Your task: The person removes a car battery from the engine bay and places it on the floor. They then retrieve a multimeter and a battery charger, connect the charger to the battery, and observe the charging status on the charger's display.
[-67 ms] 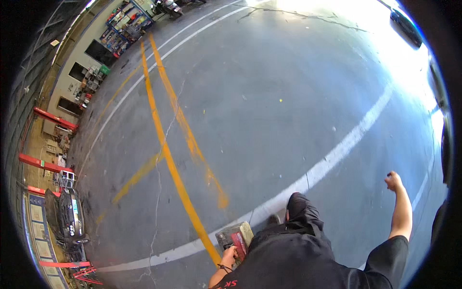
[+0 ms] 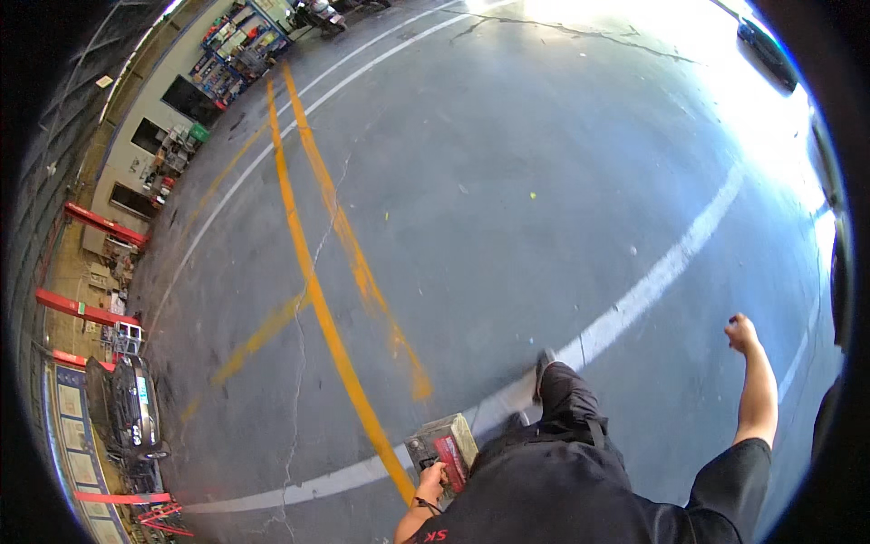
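My left hand (image 2: 432,479), with a dark band at its wrist, is closed round the grip of a box-shaped car battery (image 2: 449,444). The battery has a grey top, a red label and a pale beige side, and hangs beside my left leg, above the floor. How the fingers wrap the grip is partly hidden. Out to the right, away from my body, my right hand (image 2: 741,333) has its fingers curled in, with nothing visible in them. My legs in dark trousers (image 2: 566,399) are in mid-stride.
The grey floor (image 2: 471,245) carries an orange line (image 2: 319,313) and a white line (image 2: 634,299). Along the left wall stand red lift posts (image 2: 86,308), a dark car (image 2: 136,408) and cluttered shelves (image 2: 237,50). Another dark vehicle (image 2: 768,56) is at the far right, in glare.
One shoe has come forward onto the white line. The floor markings have shifted slightly down in view, and my right hand has swung up a little. The battery stays in my left hand.
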`<action>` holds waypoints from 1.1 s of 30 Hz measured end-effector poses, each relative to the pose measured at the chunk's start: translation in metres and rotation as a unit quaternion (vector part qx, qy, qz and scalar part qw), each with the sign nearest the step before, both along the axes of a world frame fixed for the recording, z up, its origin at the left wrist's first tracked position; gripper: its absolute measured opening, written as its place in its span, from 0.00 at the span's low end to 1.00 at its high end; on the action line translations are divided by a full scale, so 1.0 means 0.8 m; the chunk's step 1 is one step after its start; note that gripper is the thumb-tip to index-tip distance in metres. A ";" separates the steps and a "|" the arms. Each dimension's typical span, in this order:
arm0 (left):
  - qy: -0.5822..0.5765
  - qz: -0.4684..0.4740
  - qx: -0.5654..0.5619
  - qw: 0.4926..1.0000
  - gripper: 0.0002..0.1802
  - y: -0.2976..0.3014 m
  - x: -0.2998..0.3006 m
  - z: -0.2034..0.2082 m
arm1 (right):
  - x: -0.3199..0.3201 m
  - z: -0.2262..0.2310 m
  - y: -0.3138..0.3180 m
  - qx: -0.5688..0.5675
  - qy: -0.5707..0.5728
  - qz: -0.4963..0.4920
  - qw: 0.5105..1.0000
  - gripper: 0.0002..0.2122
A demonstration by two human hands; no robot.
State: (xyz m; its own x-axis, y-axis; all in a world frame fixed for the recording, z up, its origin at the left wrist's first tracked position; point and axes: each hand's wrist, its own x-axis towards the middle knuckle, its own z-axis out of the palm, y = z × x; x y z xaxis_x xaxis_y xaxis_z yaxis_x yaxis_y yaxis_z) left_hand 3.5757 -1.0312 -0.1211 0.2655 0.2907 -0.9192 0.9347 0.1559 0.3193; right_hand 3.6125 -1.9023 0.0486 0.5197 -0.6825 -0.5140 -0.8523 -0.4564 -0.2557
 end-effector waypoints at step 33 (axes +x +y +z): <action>0.029 0.045 0.010 0.998 0.13 -0.347 1.567 -0.003 | 1.488 -0.028 -0.429 -0.160 0.017 0.167 0.973 0.18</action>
State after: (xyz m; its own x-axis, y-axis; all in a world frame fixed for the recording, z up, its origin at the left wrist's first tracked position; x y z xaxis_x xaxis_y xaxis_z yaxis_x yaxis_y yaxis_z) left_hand 4.8296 -1.3087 -0.1233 0.1830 0.3299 -0.9261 0.9344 0.2344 0.2682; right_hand 4.8032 -2.2458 0.0260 0.7266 -0.6061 -0.3236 -0.6477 -0.7614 -0.0285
